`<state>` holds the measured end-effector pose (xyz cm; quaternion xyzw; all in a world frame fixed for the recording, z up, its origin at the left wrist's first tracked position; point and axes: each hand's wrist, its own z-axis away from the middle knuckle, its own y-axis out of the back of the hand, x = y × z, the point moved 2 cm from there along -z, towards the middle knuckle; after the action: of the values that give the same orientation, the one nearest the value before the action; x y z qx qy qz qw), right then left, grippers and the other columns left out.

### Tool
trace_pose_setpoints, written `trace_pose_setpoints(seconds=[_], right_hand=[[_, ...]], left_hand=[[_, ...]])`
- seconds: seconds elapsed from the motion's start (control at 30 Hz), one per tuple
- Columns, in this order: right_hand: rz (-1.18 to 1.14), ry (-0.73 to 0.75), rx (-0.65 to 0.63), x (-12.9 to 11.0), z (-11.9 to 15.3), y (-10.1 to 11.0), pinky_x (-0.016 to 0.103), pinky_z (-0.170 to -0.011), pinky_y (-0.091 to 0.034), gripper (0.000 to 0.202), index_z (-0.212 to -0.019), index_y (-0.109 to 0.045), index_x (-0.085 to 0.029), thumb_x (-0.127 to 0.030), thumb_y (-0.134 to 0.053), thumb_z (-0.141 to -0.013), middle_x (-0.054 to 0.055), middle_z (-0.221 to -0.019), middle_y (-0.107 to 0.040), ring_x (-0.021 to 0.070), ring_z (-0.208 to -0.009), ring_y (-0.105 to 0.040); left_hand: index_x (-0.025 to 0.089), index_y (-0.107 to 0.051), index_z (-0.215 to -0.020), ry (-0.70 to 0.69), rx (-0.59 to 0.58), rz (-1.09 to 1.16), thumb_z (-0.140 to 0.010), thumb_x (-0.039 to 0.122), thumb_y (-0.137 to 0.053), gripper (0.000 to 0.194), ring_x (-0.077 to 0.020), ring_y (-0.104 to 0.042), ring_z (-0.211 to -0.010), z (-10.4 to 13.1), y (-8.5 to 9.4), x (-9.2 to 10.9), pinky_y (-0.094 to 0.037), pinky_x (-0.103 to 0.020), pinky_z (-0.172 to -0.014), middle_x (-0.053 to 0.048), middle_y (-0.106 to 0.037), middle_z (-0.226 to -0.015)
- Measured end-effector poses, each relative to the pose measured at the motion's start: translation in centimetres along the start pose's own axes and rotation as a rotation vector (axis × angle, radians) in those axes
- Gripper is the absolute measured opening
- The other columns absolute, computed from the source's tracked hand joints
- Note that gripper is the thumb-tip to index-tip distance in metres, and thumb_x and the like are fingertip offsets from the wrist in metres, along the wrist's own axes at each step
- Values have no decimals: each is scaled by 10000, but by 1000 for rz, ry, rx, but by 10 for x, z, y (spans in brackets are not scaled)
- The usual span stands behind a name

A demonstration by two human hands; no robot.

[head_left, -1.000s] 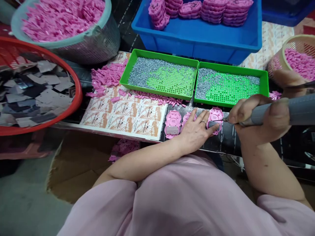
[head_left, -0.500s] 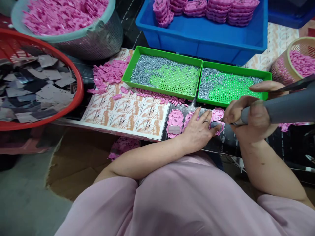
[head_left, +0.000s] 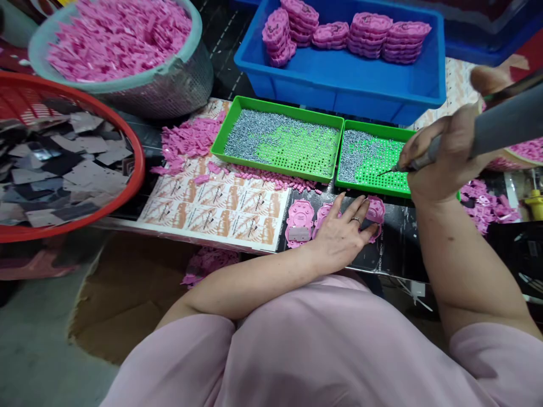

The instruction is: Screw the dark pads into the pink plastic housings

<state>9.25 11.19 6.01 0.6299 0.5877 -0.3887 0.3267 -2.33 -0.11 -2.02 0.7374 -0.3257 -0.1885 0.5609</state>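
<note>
My left hand (head_left: 341,234) lies spread over the pink plastic casings on the bench, its fingers on the middle and right ones. Left of it, one pink casing (head_left: 301,213) shows fully, with a grey plate (head_left: 299,233) across its lower part. Another pink casing (head_left: 374,211) sticks out past my fingertips. My right hand (head_left: 441,152) is wrapped round a grey electric screwdriver (head_left: 504,125). Its thin bit points down into the right green tray (head_left: 392,183), over the small screws (head_left: 354,150). Whether a screw sits on the tip is too small to tell.
A second green tray (head_left: 275,169) of screws stands to the left. Behind is a blue bin (head_left: 339,90) with stacked pink casings. Baskets of pink parts (head_left: 121,87) and of grey plates (head_left: 138,186) stand left. Loose pink pieces (head_left: 193,138) lie on the bench.
My right hand has lifted the screwdriver away from the right casing, up and over the right green tray. My left hand stays on the casings. The view has shifted slightly.
</note>
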Motion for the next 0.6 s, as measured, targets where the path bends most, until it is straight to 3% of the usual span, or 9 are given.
trace_pose_setpoints(seconds=[0.1,0.4,0.53,0.6], right_hand=[[23,149,180,15,-3,-5,317,-331,-310,513,-1007,-477,-317,-702,-640,-710,-119,-391,-371,113,-299,-332],[122,89,37,26,-2,-10,343,-446,-357,321,-1044,-463,-375,-607,-549,-839,-70,-480,-391,132,-405,-392],[99,93,24,32,0,-12,352,-435,-348,245,-968,-479,-395,-593,-546,-841,-60,-469,-360,137,-402,-375],[101,87,35,31,1,-11,351,-425,-356,253,-995,-487,-400,-581,-562,-835,-56,-508,-423,127,-404,-385]], left_hand=[[245,-667,-1179,-20,-32,15,-926,330,-576,282,-305,-511,-1280,-1,0,0,-351,-580,-1055,-185,-589,-1313],[229,-662,-1193,-26,0,15,-914,319,-589,302,-299,-555,-1225,0,0,-1,-362,-561,-1046,-191,-616,-1271],[233,-651,-1208,-27,5,-2,-914,288,-583,306,-291,-550,-1234,1,-1,-1,-357,-558,-1054,-183,-618,-1270],[238,-653,-1202,-24,1,-5,-921,294,-576,297,-290,-545,-1237,1,-1,0,-354,-561,-1055,-176,-613,-1279]])
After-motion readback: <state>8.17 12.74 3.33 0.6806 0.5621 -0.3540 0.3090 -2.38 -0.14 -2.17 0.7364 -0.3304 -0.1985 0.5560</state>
